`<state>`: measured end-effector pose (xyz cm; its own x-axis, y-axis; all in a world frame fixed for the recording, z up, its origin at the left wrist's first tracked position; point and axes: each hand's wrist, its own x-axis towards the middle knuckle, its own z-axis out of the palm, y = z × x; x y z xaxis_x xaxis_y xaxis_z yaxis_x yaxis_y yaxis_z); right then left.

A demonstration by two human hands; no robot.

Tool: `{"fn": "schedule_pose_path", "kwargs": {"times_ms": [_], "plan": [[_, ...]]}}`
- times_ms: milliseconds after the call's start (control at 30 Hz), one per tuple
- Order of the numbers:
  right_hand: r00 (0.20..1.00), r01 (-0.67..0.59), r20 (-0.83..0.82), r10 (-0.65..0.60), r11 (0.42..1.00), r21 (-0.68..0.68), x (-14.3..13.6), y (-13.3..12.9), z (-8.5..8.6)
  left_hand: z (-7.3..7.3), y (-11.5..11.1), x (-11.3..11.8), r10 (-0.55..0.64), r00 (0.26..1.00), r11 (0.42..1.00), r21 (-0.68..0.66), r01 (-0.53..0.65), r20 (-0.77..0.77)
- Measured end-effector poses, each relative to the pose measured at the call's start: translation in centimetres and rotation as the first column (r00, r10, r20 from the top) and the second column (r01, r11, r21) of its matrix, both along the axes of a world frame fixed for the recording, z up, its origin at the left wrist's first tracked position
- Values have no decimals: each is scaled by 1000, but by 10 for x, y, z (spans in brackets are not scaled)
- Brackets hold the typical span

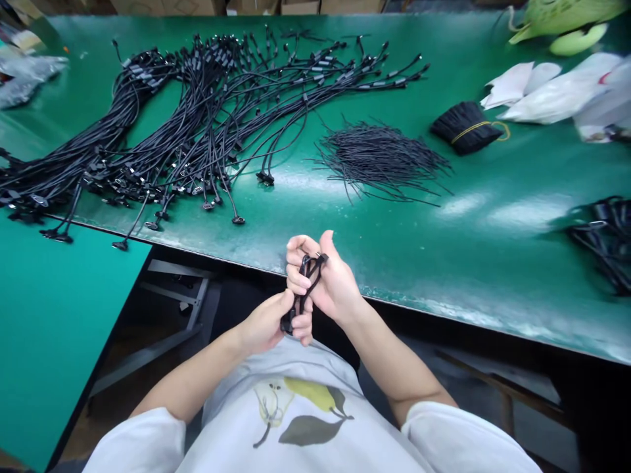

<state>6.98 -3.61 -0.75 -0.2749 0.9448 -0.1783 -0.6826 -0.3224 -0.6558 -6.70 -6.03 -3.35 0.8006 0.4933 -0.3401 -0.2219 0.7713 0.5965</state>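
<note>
A folded black cable point(311, 279) is held in front of my body, just off the front edge of the green table. My left hand point(269, 320) closes on its lower end. Around the upper part, my right hand point(328, 279) has its fingers curled, with the thumb pointing up; a connector shows near that thumb. Many black cables point(197, 125) with connectors at their ends are spread over the table's left and middle. To the right of them lies a loose pile of thin black ties point(382, 157).
A black bundle point(466, 128) with a yellow band lies right of the ties, near white plastic bags point(566, 92). Coiled black cables point(606, 240) sit at the far right. A lower green surface point(59, 328) is at the left; a green bag point(557, 20) is at the back right.
</note>
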Motion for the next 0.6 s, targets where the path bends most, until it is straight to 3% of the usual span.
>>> {"fn": "schedule_pose_path", "kwargs": {"times_ms": [67, 133, 167, 233, 300, 367, 433, 500, 600], "plan": [[985, -13, 173, -8, 993, 120, 9, -1, -1, 4, 0, 0, 56, 998, 995, -86, -57, -14], [866, -51, 484, -128, 939, 339, 23, -4, 1, 6, 5, -3, 98, 993, 993, -52, -101, -63], [730, -97, 632, -260, 876, 473, 31, -6, 3, 5, 8, -5, 127, 987, 992, -12, -128, -102], [371, -328, 750, -547, 679, 657, 44, -9, 7, 4, 16, -9, 181, 964, 980, 121, -160, -192], [101, -640, 694, -713, 487, 594, 51, -12, 6, 5, 23, -14, 171, 935, 940, 335, -60, -312], [-53, -841, 642, -765, 381, 383, 50, -17, -1, 9, 26, -18, 123, 874, 808, 559, 187, -471], [-156, -904, 624, -766, 366, 223, 46, -21, -9, 14, 27, -20, 87, 776, 615, 646, 451, -625], [-198, -918, 674, -712, 376, 127, 43, -26, -15, 19, 25, -22, 60, 695, 460, 638, 618, -716], [-192, -921, 817, -543, 386, 40, 44, -27, -9, 24, 22, -23, 49, 633, 269, 621, 736, -772]]}}
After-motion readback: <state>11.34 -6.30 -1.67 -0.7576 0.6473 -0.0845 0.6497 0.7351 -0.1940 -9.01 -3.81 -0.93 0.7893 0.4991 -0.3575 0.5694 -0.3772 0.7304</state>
